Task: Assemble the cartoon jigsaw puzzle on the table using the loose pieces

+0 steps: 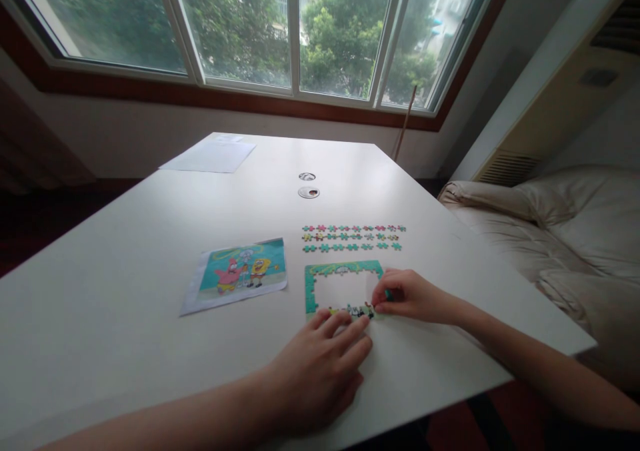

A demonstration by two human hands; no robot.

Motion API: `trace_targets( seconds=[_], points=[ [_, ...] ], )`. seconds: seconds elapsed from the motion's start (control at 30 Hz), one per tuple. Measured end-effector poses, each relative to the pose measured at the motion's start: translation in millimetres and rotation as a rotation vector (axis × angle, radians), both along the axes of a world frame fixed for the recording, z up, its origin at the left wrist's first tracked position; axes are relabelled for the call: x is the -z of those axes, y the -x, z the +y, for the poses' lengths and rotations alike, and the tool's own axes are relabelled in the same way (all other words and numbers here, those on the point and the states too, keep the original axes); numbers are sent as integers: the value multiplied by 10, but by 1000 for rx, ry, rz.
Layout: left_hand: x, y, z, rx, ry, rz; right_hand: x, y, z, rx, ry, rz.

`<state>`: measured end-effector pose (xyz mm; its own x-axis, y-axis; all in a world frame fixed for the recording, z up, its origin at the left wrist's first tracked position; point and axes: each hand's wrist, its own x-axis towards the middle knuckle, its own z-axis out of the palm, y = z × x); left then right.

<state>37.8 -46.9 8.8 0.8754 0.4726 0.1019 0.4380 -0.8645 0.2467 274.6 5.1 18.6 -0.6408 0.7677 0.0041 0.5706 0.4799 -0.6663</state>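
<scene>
Our left hand [327,358], nearest the camera, lay palm down with its fingers loosely spread, fingertips at the lower edge of a partly assembled puzzle [311,291]. We observed the puzzle flat on the white table [125,304], its border framing a bare middle. Our right hand [410,294] met its right side, thumb and fingers bent together near the lower corner; we could not tell whether they gripped a piece. Just beyond the puzzle we saw loose pieces [343,236] in three rows. To the left we noted a printed cartoon picture [240,271], slightly tilted; farther back were two round items [309,192] and a pale sheet [210,156].
</scene>
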Motion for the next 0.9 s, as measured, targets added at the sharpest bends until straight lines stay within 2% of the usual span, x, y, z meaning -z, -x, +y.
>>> trace_targets(
  seconds=[0.27, 0.5, 0.63, 0.73, 0.9],
  points=[
    [-23, -5, 11, 1, -1, 14, 54, 2, 8, -8, -78, -16],
    [6, -22, -24, -9, -69, 23, -122, -145, 45, 42, -69, -61],
    [-10, -60, -67, 35, -63, 24, -169, -209, 68, -5, 3, -126],
    [-13, -113, -53, 57, -67, 22, -137, -204, 72, -36, 63, -152],
    [8, -245, 41, 63, -95, -3, -88, -200, 78, -54, 70, -149]
  ],
)
